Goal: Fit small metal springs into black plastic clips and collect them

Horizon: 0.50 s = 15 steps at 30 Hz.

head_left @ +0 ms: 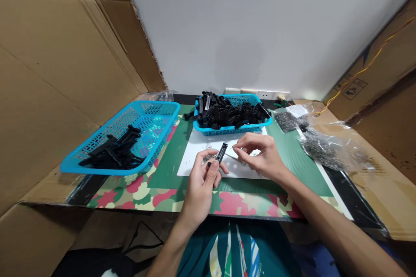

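Observation:
My left hand [204, 177] grips a narrow black plastic part [222, 154] with a slot along its length, tilted upward over the white sheet. The thumb lies across its lower end. Just to the right, my right hand [258, 153] is closed, thumb and forefinger pinched together. A thin metal rod [232, 157] runs from below those fingers toward the black part; its far end is hidden by the hand. Anything tiny at the pinched fingertips is too small to make out. Small metal pieces [209, 158] lie on the white sheet [188, 160], partly behind my left hand.
A blue basket [232, 130] heaped with black plastic parts [227, 112] stands behind the sheet. Another blue basket [162, 138] at left holds fewer black parts [117, 149]. Clear bags of small metal pieces [321, 151] lie at right. Cardboard walls [48, 52] flank the table.

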Motion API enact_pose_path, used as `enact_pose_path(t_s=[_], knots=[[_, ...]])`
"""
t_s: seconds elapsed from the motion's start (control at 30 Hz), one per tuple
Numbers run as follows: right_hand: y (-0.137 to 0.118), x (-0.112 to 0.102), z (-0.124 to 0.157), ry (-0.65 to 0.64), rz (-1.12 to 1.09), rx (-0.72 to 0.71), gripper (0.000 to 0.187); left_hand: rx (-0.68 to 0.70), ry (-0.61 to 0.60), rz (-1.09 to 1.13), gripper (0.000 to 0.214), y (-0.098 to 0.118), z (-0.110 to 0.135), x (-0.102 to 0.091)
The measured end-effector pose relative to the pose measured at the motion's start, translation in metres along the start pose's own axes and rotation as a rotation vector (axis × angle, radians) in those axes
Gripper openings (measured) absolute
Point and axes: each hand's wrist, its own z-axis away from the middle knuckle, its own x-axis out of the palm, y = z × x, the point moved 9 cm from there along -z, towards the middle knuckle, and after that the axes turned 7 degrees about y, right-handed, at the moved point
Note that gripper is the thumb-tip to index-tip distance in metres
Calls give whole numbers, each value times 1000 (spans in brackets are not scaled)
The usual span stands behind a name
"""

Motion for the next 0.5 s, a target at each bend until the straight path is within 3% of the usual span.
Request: enact_pose_path(t_s=[0.13, 0.27, 0.5], knots=[[0, 2, 1, 13, 35, -13, 16, -24, -40, 60, 35, -3, 1, 1], [14, 10, 3, -24, -41, 115, 18, -20, -74, 55, 31, -3, 2, 3], [26, 12, 3, -27, -130, 213, 20, 149, -34, -208, 26, 16, 7, 3]])
